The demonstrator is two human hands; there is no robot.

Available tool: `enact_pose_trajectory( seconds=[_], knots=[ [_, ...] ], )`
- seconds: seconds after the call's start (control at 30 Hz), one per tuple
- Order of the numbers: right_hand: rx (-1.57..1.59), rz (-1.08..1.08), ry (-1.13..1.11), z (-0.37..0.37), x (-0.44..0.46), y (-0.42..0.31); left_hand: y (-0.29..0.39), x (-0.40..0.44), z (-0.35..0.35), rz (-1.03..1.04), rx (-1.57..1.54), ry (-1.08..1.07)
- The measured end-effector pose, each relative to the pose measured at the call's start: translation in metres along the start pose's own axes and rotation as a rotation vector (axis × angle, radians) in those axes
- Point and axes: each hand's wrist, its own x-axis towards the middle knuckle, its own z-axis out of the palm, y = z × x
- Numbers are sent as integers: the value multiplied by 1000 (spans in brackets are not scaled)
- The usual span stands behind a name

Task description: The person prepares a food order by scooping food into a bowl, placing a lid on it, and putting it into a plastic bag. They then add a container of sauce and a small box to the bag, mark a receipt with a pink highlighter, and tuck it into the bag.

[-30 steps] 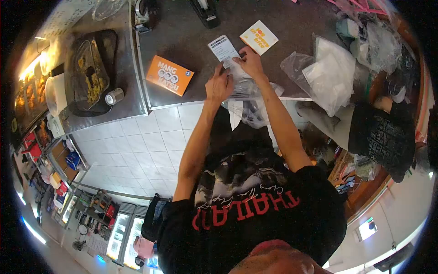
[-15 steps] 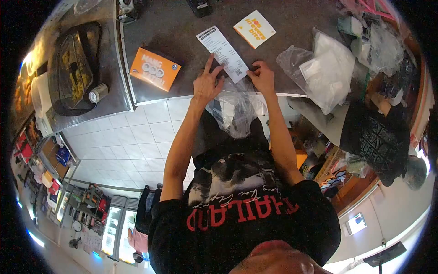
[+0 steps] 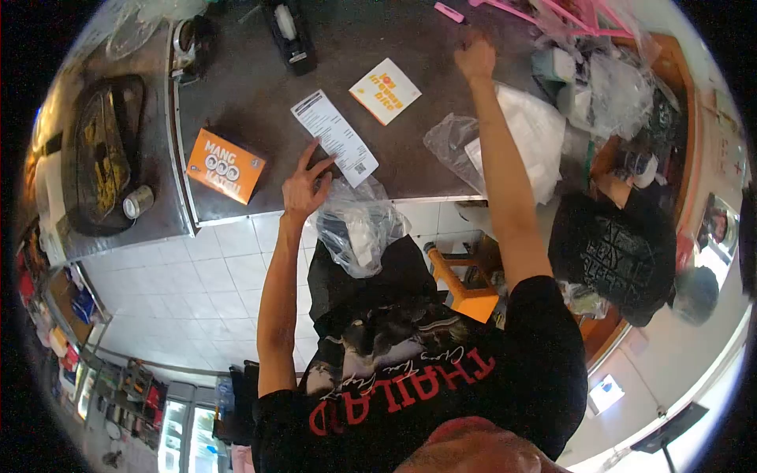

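My left hand [image 3: 306,186] rests at the counter's front edge, fingers spread, with fingertips on the long white receipt [image 3: 334,135]. Below it, a clear plastic bag [image 3: 356,229] with something white inside hangs over the edge. My right hand [image 3: 475,58] reaches far over the counter, near a pink marker [image 3: 449,12]; its fingers are too blurred to tell whether they hold anything. A white box with yellow and orange lettering [image 3: 385,91] lies right of the receipt. The orange box [image 3: 225,166] sits to the left.
A black tape dispenser [image 3: 289,38] stands at the back. White and clear plastic bags [image 3: 520,142] lie under my right forearm. On the left counter are a dark tray [image 3: 106,158] and a can [image 3: 138,202]. Another person in a black shirt [image 3: 615,252] is at the right.
My right hand has left the receipt and moved up and right across the counter. My left hand stays by the receipt, which now lies flat. The view has shifted right.
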Motion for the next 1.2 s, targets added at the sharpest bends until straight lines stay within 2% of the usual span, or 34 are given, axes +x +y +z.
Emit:
enact_pose_trajectory(
  seconds=[0.1,0.17,0.23,0.27,0.37,0.5,0.57,0.63,0.7,0.77,0.83,0.93,1.03,1.2],
  knots=[
    [-259,-363,183,66,53,29,-2,-1,5,37,30,57],
    [-257,-104,-104,66,57,1,-6,-3,5,16,44,44],
    [-302,-37,-298,84,61,9,-4,-3,3,-17,44,-7],
    [-239,-15,-323,91,60,19,-5,-3,2,-95,35,-90],
    [-136,-2,-377,97,49,33,-5,-3,1,-102,-20,-86],
    [-132,-45,-379,15,-21,15,-9,-5,0,-56,-24,-61],
    [537,162,-52,3,-62,35,-12,-3,3,9,-34,23],
    [1086,417,-111,-68,-111,-26,-12,-3,4,-2,-23,22],
    [1109,566,-307,-105,-165,-84,-9,-3,1,-48,-17,-30],
    [1332,511,-416,-99,-212,-138,-7,-2,-3,-131,-13,-125],
    [1097,463,-519,-70,-243,-169,-9,-3,0,-99,0,-111],
    [1129,414,-316,-38,-244,-208,-13,-2,5,-18,34,-18],
    [1028,280,-274,-21,-237,-222,-14,-5,3,-21,31,-22],
    [984,176,-258,-17,-234,-228,-20,-5,7,5,20,3]
  ],
)
